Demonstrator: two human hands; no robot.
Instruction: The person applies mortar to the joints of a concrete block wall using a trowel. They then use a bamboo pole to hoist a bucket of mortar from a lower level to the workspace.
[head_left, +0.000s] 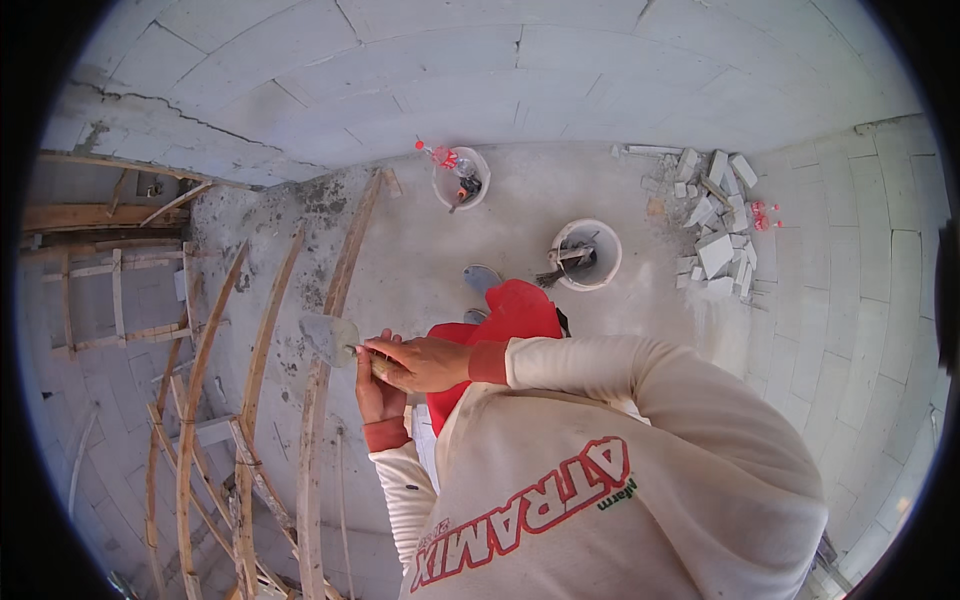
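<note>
Trowel [326,340] w/ flat grey blade, held out over the floor [405,250] in front of the person's body; blade points to the person's left. R hand [425,363] comes at the trowel from its right side, clamped on the handle. L hand [378,400] is just below the trowel, fingers raised & touching it nr the handle — partly hidden, so can't tell if they close round it. Both hands are bare, close together at the trowel. Long cream sleeves [590,368] w/ red cuffs run from the trowel's right & from below it.

Directly behind the blade, a long wooden beam [312,440]; more thin timbers [262,345], approx. upright in view, stand left of the trowel. Right of the trowel: red clothing [520,308] on the person's legs, plus a grey-blue shoe [482,278].

Up & right of the trowel — a white bucket [487,178] w/ a red-capped clear bottle & small tools. Farther right, a second white bucket [617,255] w/ a dark brush. Well right of the trowel, broken pale blocks [715,255] in a heap; far beyond the trowel, a pale block wall [600,100].
</note>
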